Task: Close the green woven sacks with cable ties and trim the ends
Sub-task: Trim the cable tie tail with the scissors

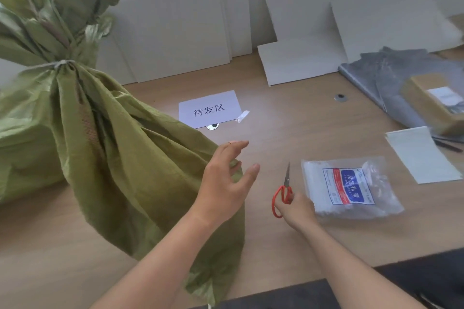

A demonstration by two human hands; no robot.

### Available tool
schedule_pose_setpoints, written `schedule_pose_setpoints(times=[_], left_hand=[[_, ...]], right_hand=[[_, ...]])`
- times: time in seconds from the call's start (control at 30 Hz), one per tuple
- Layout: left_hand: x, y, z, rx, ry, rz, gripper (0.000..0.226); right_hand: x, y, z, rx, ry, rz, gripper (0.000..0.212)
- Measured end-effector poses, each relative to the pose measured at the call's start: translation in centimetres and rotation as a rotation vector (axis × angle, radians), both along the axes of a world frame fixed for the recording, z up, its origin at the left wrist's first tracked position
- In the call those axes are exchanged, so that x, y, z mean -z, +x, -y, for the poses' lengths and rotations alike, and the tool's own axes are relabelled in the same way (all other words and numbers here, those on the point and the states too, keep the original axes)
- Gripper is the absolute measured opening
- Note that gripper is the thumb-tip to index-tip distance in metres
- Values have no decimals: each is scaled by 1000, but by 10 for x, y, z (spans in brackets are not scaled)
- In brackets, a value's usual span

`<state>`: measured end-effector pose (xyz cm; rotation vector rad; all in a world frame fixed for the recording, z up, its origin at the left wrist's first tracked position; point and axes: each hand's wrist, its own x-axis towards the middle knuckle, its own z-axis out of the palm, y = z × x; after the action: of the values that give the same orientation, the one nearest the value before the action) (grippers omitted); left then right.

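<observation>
Across the left of the frame our green sack (120, 158) stands cinched by a pale cable tie (61, 63); our left hand (226, 175) hovers at its lower edge, fingers spread, empty. Lower centre, our right hand (297, 211) grips the red scissors (283, 193); trimming looks due, so the blades must rise to the tie.
</observation>
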<state>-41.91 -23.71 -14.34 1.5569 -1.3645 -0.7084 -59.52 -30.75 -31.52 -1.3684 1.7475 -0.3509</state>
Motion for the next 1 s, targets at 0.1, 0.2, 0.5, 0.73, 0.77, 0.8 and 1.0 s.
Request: schedule_pose_setpoints(times=[0.1,0.2,0.5,0.73,0.77,0.8,1.0], left_hand=[[-7,-2,-2,-8,-15,-15,43],[-18,0,-5,-21,-38,-13,43],[-81,22,-19,-104,-162,-80,40],[-143,51,-43,-175,-320,-55,37],[-149,55,-47,-187,-342,-52,36],[-156,60,-52,-203,-361,-45,36],[-187,96,-87,-276,-437,-60,28]], right_hand=[[-35,9,2,-8,-40,259,13],[-78,18,1,-21,-82,532,10],[-205,57,-12,-108,-273,942,7],[-282,93,-26,-235,-372,1045,18],[-290,97,-29,-259,-384,1056,18],[-298,102,-32,-282,-399,1066,17],[-334,136,-50,-372,-474,1076,12]])
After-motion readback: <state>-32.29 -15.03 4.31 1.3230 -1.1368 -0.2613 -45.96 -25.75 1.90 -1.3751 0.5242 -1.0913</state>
